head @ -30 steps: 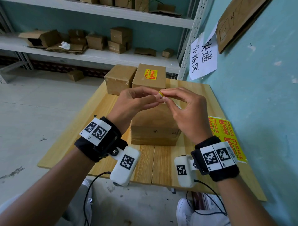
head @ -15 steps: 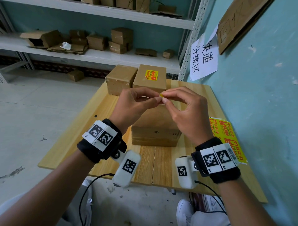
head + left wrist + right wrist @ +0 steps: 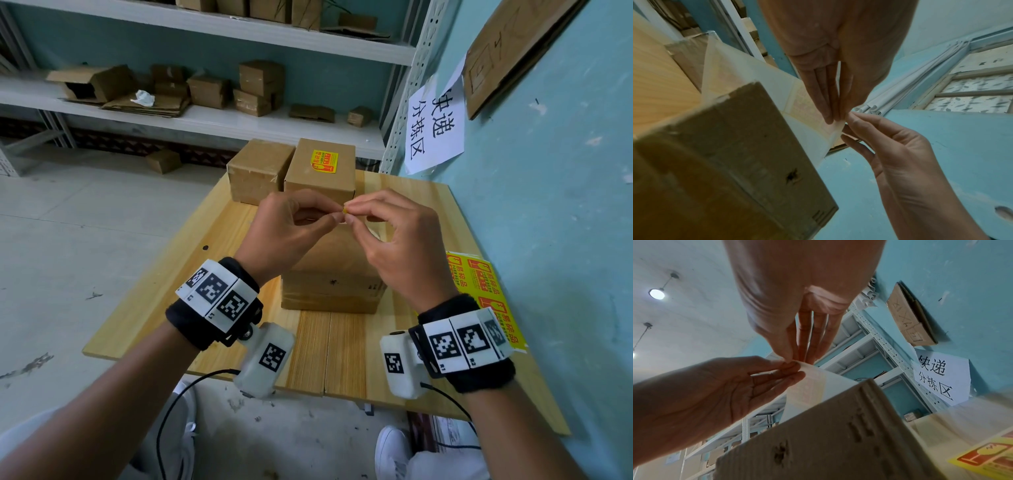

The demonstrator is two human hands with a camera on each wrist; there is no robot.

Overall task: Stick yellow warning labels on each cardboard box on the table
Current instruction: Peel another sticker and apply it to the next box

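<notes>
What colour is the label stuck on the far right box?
Yellow with red print, on the far right box's label; clearest in the head view.

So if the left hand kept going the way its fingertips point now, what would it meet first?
The right hand: the left hand points across at it, their fingertips nearly meeting on the label sheet pinched between them above the near box. Depth is uncertain.

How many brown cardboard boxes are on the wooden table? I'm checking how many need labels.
3. One near box sits under the hands; two stand side by side at the far edge: a bare left one and a right one already labelled. None seems hidden.
</notes>
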